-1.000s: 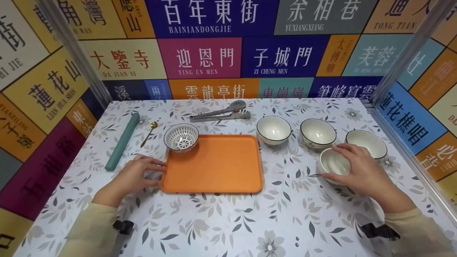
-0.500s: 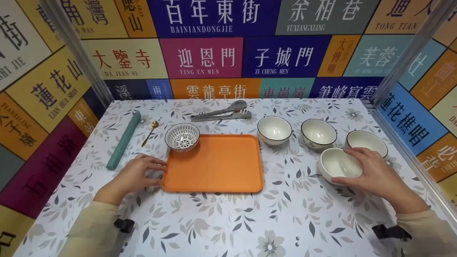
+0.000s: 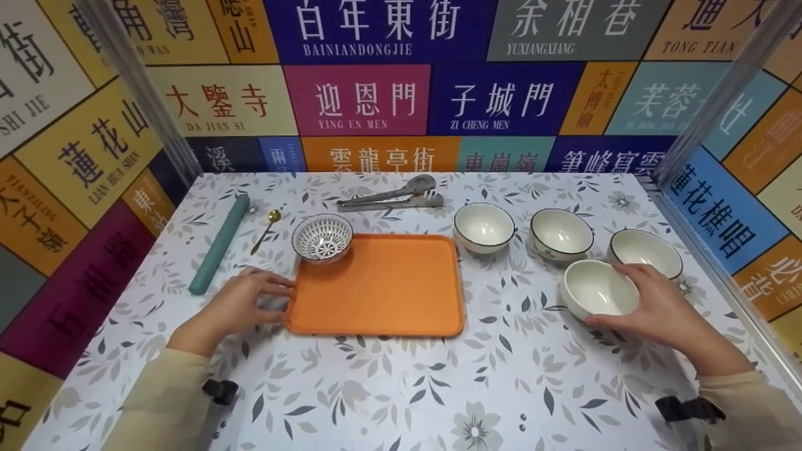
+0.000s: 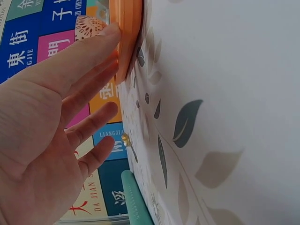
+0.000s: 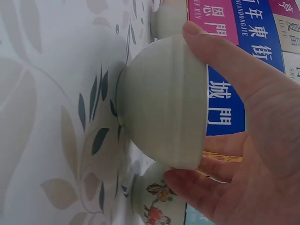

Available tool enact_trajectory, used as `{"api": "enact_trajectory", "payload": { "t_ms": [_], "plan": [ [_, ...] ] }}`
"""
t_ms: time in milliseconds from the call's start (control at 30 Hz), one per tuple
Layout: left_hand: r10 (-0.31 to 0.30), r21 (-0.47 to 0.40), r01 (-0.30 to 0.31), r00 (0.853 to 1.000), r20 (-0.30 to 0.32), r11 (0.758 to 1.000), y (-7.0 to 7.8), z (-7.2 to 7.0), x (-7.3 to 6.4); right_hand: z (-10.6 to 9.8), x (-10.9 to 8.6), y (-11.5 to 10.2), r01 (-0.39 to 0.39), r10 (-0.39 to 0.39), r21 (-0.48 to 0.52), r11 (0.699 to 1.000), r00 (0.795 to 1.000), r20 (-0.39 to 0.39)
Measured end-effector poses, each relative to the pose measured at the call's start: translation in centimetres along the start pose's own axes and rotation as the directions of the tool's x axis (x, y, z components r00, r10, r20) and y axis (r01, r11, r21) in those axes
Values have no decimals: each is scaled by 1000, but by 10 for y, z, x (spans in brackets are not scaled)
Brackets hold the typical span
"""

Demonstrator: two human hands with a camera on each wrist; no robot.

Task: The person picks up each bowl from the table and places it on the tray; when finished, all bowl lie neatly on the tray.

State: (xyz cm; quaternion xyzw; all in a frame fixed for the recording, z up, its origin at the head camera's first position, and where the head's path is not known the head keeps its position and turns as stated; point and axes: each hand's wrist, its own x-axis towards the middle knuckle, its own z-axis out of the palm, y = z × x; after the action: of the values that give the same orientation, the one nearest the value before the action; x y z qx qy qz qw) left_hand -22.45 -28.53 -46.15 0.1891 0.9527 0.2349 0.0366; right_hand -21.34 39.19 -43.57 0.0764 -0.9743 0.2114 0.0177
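In the head view, my right hand [image 3: 658,307] holds a plain white bowl [image 3: 598,288] from its right side. The right wrist view has the thumb on one side of this bowl's rim [image 5: 164,98] and fingertips on the opposite side. The bowl is upright on the table. My left hand [image 3: 235,304] lies at the left edge of an orange tray [image 3: 382,294], fingers extended. In the left wrist view, its thumb and forefinger touch the tray's end [image 4: 125,42]. A black-and-white patterned bowl [image 3: 322,240] stands over the tray's far left corner.
Several dark-rimmed white bowls, one a left bowl [image 3: 484,228], line the back right, close to the held bowl. Metal tongs [image 3: 388,195] lie behind the tray. A gold spoon [image 3: 266,230] and a green stick [image 3: 219,244] lie left. Printed walls [image 3: 363,100] enclose the table.
My right hand has shifted rightward round the white bowl, showing more of its inside. The left hand stays at the tray's edge. The head view has drifted slightly.
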Motion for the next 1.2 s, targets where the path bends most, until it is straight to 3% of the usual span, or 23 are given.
{"api": "enact_trajectory", "payload": {
  "t_ms": [367, 467, 733, 1200],
  "plan": [
    [73, 37, -72, 997, -27, 997, 1, 0, 2, 10, -4, 4, -47, 51, 60, 997, 996, -67],
    [51, 29, -50, 999, -16, 998, 0, 1, 2, 12, -6, 2, -43, 48, 60, 997, 995, -84],
    [-32, -14, 33, 999, 14, 999, 0, 0, 1, 17, -11, -16, 19, -7, 95, 995, 992, -126],
    [-3, -5, 3, 1000, -1, 1000, 1, 0, -1, 35, 1, -68, 203, -167, 194, 960, 968, -187]
  ]
}}
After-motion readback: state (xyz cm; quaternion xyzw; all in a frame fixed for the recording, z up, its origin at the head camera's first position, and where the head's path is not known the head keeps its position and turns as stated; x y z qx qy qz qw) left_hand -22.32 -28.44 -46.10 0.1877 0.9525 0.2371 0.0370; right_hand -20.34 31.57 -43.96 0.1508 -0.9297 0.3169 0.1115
